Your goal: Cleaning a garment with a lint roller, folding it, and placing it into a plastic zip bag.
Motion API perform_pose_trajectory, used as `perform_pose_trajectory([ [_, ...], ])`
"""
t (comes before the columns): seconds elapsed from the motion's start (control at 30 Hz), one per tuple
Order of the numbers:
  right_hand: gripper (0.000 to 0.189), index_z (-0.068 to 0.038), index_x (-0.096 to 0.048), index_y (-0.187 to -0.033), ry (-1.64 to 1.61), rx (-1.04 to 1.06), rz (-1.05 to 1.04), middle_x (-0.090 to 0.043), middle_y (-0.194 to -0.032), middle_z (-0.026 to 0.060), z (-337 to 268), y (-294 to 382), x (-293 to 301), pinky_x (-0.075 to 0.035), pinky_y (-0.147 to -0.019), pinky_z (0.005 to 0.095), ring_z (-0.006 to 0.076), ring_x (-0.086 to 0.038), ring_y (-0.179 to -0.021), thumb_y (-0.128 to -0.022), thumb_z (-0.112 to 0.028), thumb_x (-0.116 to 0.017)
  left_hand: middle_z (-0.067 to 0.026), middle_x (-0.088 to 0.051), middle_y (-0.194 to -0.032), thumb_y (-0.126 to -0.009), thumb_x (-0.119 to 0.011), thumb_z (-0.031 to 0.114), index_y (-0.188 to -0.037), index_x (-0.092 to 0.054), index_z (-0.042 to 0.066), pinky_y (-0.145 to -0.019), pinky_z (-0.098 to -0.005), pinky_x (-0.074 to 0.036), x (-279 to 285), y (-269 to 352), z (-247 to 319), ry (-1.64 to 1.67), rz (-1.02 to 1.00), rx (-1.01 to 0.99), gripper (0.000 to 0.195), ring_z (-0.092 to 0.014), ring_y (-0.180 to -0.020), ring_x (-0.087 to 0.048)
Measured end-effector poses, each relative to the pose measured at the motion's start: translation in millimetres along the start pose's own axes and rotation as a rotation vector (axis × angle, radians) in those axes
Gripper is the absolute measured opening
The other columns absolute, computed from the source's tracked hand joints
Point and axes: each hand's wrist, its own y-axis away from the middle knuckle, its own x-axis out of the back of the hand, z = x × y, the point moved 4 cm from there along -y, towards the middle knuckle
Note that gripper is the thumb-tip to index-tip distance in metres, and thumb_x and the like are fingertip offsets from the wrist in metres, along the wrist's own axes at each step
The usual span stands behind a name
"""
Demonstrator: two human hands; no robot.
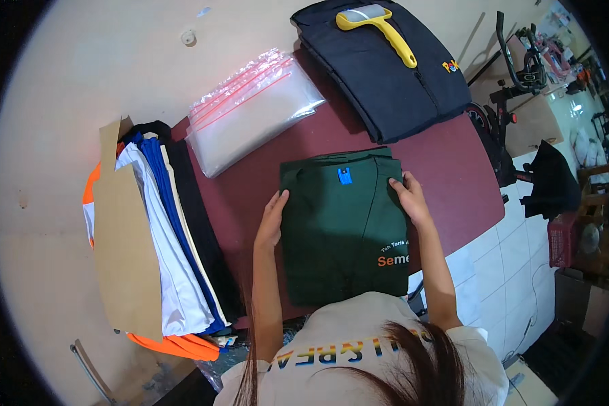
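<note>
Before me lies a folded dark green garment (335, 218), with a blue tag near its collar and printed lettering at the lower right. My left hand (271, 219) holds its left edge, thumb up along the side. On the opposite edge, my right hand (412, 199) grips the cloth with the thumb on top and the fingers mostly out of sight. More green fabric layers show at the top edge. Under the garment is a maroon tabletop (451, 177); its lower end meets my shirt.
Clear plastic bags (254, 122) with red seal strips lie beyond the garment. A yellow-handled lint roller (385, 33) rests on folded dark jackets (355, 76). Leftward, a brown cardboard sheet (124, 243) leans against several folded garments (177, 228). An exercise bike (502, 101) stands right.
</note>
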Motion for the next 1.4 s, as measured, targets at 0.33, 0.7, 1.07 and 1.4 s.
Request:
perform_pose_trajectory([
  [0.33, 0.011, -0.003, -0.056, -0.088, -0.243, 0.058, -0.315, -0.056, -0.082, -0.0006, -67, 40, 7, -0.04, -0.069, 0.023, 0.0076, -0.05, -0.076, -0.077, -0.003, -0.058, -0.0057, -0.055, -0.099, -0.073, -0.06, 0.0, -0.104, -0.048, 0.001, -0.085, -0.027, -0.039, 8, 23, 31, -0.138, -0.231, -0.179, 0.034, -0.014, -0.094, -0.051],
  [0.7, 0.017, -0.001, -0.062, -0.077, 0.079, 0.208, -0.837, -0.064, -0.087, 0.0106, -76, 167, 58, -0.043, -0.083, 0.0345, 0.0227, -0.058, -0.088, -0.061, -0.002, -0.065, -0.0064, -0.06, -0.095, -0.058, -0.062, -0.008, -0.086, -0.066, 0.005, -0.085, -0.0338, -0.041, 32, 168, 33, -0.604, -0.707, -0.49, 0.031, -0.019, -0.093, -0.054],
  [1.07, 0.033, -0.009, -0.063, -0.078, 0.7, 0.525, -0.499, -0.057, -0.105, 0.007, 12, 222, 56, -0.039, -0.087, 0.0386, 0.0296, -0.049, -0.104, -0.053, 0.01, -0.051, -0.0038, -0.056, -0.111, -0.053, -0.056, -0.007, -0.083, -0.069, 0.012, -0.095, -0.0389, -0.034, 62, 203, -108, -1.138, -0.223, -0.705, 0.038, -0.03, -0.114, -0.04],
  [1.4, 0.018, 0.001, -0.062, -0.081, 0.316, 0.106, -0.404, -0.059, -0.064, 0.0023, 0, 200, 61, -0.041, -0.057, 0.0242, 0.0073, -0.046, -0.062, -0.08, -0.017, -0.062, -0.0047, -0.055, -0.086, -0.073, -0.065, 0.018, -0.076, -0.062, 0.002, -0.075, -0.0342, -0.033, 73, 166, -87, -1.05, -0.157, -0.501, 0.017, -0.021, -0.082, -0.048],
])
